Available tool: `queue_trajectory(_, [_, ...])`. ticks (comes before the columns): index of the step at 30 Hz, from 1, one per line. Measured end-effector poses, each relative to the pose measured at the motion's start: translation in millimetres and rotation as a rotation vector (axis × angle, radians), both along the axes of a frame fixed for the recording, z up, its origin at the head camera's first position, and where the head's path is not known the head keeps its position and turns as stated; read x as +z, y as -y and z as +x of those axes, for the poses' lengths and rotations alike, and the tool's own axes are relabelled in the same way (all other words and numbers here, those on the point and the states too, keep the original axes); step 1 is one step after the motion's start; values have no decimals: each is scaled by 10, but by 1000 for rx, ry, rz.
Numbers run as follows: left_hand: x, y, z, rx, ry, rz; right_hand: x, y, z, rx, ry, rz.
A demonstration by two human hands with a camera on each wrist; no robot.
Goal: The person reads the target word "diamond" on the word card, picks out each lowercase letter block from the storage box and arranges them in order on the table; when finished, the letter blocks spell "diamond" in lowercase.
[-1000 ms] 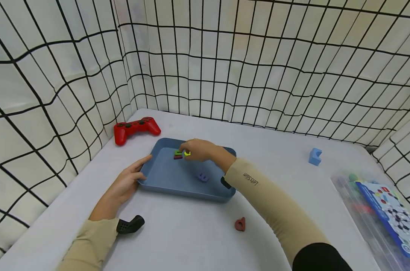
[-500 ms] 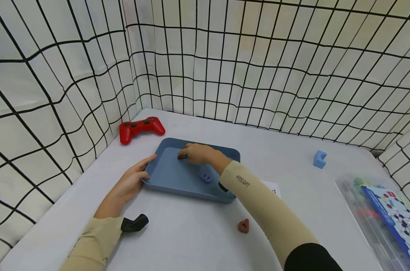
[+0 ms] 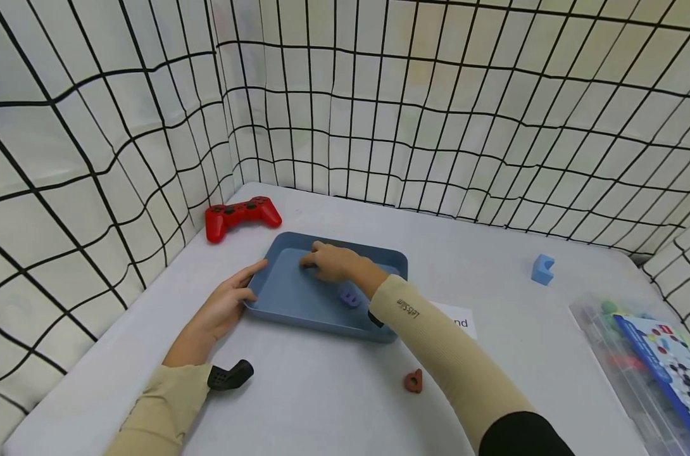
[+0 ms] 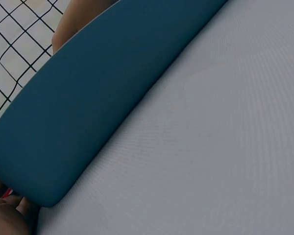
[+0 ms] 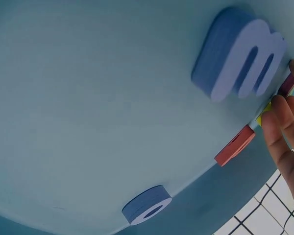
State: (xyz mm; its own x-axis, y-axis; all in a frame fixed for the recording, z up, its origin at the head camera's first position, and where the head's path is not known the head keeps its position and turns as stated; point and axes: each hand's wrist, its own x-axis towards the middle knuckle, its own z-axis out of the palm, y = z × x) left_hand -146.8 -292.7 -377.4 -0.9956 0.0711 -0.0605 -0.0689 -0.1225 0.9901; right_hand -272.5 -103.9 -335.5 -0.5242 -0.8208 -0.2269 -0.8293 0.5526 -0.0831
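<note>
White sheeting ruled with a black grid walls off a pale grey worktop [image 3: 493, 266], and on it lies a shallow blue plastic tray [image 3: 288, 303]. Its long axis runs left to right across the person's front.

The right hand [image 3: 330, 261] is lowered into the far half of the tray, fingers bent down over a small cluster of foam pieces. In the right wrist view the fingertips [image 5: 279, 132] touch a yellow piece [image 5: 264, 113] and a dark red one [image 5: 287, 85]; whether they pinch these or only press on them I cannot tell. An orange-red flat foam piece [image 5: 234, 146] lies just beside those fingertips, toward the tray's wall.

A purple foam letter B [image 3: 351, 296] lies flat nearer the person than the hand, close under the right forearm. A blue foam ring [image 5: 146, 207] rests against the tray wall, apart from the rest.

The left hand [image 3: 222, 307] lies on the worktop with relaxed fingers against the tray's left edge, grasping nothing. Only the right hand is within reach of the cluster.

Outside the tray:
- a red game controller [image 3: 240, 215] beyond the far-left corner
- a brown-red foam piece [image 3: 413, 380] on the near side
- a light blue foam block [image 3: 542, 269] well to the right
- a white printed card [image 3: 459, 320] by the right forearm
- a clear case with a blue booklet [image 3: 658, 361] at the far right
</note>
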Motion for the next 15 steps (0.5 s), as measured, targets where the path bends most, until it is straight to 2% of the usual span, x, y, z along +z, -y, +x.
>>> queue_trajectory(10, [0, -6, -3, 7, 6, 1, 23, -44, 27, 8, 3, -1])
queue_trajectory(15, [-8, -5, -6, 5, 10, -8, 18, -47, 32, 20, 44, -18])
